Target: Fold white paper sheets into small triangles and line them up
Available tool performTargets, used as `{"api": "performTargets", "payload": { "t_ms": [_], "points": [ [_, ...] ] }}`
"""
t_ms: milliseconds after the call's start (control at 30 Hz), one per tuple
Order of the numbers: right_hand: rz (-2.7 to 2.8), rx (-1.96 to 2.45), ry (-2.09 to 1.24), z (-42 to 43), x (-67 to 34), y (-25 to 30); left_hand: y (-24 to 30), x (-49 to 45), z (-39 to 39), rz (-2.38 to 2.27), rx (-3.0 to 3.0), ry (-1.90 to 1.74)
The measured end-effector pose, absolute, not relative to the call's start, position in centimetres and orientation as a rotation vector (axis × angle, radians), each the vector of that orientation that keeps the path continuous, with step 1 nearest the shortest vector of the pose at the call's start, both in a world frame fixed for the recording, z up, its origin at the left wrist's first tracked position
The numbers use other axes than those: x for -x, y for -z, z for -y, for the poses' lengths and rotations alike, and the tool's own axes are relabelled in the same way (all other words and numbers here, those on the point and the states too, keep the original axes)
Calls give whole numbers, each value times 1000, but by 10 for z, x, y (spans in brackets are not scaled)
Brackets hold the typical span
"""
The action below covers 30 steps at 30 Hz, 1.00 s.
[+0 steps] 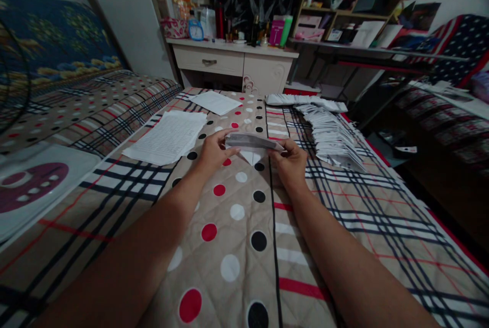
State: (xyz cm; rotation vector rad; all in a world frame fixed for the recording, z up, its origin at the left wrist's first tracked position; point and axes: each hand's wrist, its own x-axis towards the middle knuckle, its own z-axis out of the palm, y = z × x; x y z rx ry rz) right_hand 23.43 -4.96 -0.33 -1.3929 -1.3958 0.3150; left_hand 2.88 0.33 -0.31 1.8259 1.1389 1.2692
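Observation:
My left hand (214,148) and my right hand (291,157) both pinch a folded sheet of white paper (252,143), held just above the quilted bedspread (244,226). Each hand grips one end of the paper, fingers closed on it. A corner of the sheet hangs down between the hands. To the left of my left hand lies a stack of printed sheets (168,137). To the right of my right hand, a long row of folded papers (332,132) runs toward the far edge of the bed.
One more white sheet (216,102) lies at the far end of the bed. A white bag with a purple print (34,180) sits at the left. Beyond the bed stand a cluttered dresser (233,60), a desk and shelves (344,17). A dark gap drops off on the right.

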Motion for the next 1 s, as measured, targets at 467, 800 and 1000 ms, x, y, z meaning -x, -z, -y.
{"api": "performTargets", "payload": {
  "t_ms": [467, 800, 1000],
  "points": [
    [1817, 1473, -221, 50, -241, 7, 10, -18, -3, -1087, -2424, -970],
    [1674, 1456, -453, 51, -244, 8, 0, -10, -2, -1094, -2213, -768],
    [1661, 1695, -99, 50, -246, 6, 7, -20, 3, -1435, -2344, -969]
  ]
}}
